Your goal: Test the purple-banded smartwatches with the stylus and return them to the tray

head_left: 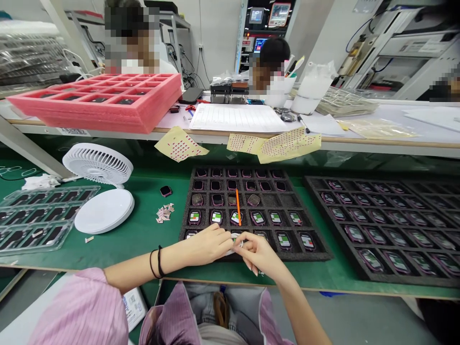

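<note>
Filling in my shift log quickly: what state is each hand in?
Left hand: fingers curled, cannot tell if holding anything.
Right hand: closed, pinching a small white piece.

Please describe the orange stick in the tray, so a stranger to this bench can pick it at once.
On the green mat stands a black foam tray with rows of small devices. Near its middle, above the person's left hand, lies a thin orange stick. It alone is bright orange among the dark compartments.
</note>
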Demonstrator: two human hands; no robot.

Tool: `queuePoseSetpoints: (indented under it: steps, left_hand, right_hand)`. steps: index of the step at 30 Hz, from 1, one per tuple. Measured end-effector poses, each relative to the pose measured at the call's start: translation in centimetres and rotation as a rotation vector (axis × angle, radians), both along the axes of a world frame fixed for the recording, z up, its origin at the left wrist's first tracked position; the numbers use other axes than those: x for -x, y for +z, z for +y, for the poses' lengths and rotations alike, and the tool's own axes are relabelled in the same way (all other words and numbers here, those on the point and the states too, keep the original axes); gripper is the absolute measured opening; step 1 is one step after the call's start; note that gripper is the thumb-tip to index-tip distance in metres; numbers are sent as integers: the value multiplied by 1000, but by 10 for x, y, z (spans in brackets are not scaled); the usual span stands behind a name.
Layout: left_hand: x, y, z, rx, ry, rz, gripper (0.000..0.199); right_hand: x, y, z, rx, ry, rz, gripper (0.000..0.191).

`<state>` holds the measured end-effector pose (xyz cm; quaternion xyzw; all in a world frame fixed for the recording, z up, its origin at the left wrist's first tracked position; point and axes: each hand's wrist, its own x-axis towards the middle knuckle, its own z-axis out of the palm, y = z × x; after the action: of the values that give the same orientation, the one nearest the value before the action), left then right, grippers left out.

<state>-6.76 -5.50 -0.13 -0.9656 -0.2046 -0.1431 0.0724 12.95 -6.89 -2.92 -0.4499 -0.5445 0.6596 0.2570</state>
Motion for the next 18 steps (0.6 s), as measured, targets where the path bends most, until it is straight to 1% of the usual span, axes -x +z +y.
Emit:
queuePoseSetpoints:
  steps: [4,6,7,9,13,16,18]
  left_hand:
    - [1,-1,3,-91,9,77,15]
    - [1,-1,4,-131,-2,108,16]
    - [1,-2,5,-142,-9,115,16]
    - [0,-5,6,-166,-15,102,20]
    - [0,-15,9,-177,-58,27,28]
    - [1,-18,14,-173,-87,-22,31]
    - [2,-15,17,-210,-105,-16,35]
  right_hand:
    - [3,3,-3,126,-25,135,48]
    - [3,4,-3,160,-19,196,52]
    - [3,3,-3,161,-17,205,51]
    - [2,1,-2,119,-19,178,44]
    - [2,-8,2,-88,-52,40,27]
    - [5,-14,3,-199,-110,-8,25]
    - [8,-17,3,-220,-178,-9,27]
